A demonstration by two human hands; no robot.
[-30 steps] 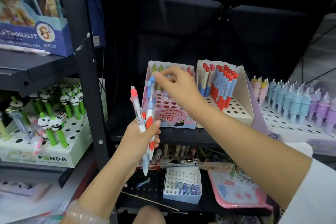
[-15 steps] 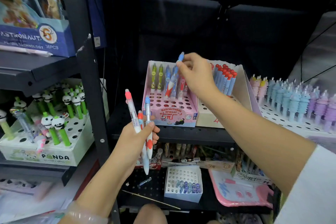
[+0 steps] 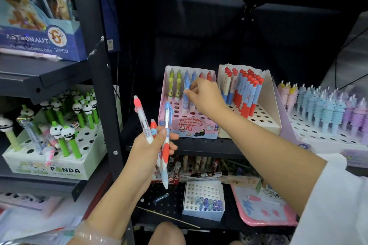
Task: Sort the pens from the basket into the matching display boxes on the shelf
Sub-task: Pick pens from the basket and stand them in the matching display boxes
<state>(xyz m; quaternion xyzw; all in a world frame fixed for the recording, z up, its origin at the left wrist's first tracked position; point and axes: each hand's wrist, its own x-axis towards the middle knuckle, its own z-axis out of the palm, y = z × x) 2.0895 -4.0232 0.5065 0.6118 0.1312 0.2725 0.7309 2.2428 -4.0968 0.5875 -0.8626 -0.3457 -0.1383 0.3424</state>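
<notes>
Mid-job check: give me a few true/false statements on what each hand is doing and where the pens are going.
1. The right hand pinches a blue pen in the pink box. True.
2. The left hand is empty. False: it grips several pens.
3. The white box beside the pink one holds red-capped pens. True.
4. The panda pens stand on the right shelf. False: they are in a box at the left.
</notes>
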